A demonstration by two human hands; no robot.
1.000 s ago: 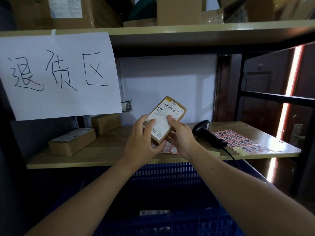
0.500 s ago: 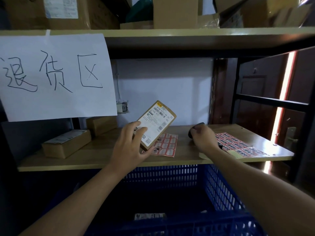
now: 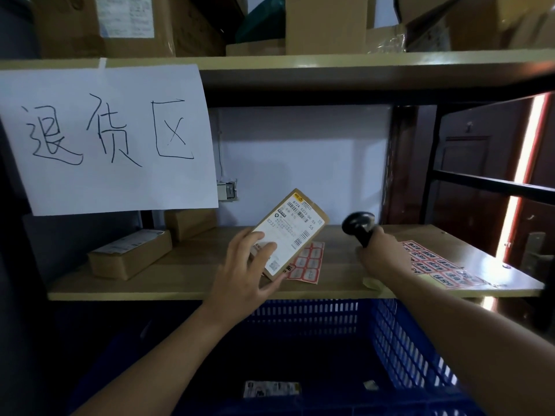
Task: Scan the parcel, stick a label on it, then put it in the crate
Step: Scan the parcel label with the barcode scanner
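Note:
My left hand grips a flat brown parcel by its lower end, tilted, with its white shipping label facing me, above the wooden shelf. To its right my right hand is closed around the handle of a black barcode scanner, lifted off the shelf with its head towards the parcel. A red label sheet lies on the shelf just behind the parcel. Another red label sheet lies right of my right hand. The blue slatted crate sits below the shelf; a small parcel lies at its bottom.
Two brown boxes, one at the left and one behind it, rest on the shelf. A white paper sign with handwriting hangs from the upper shelf, which carries several cartons. A black rack post stands at the right.
My right hand left the parcel, reached right to the scanner, closed on it and lifted it. My left hand kept the parcel, now alone.

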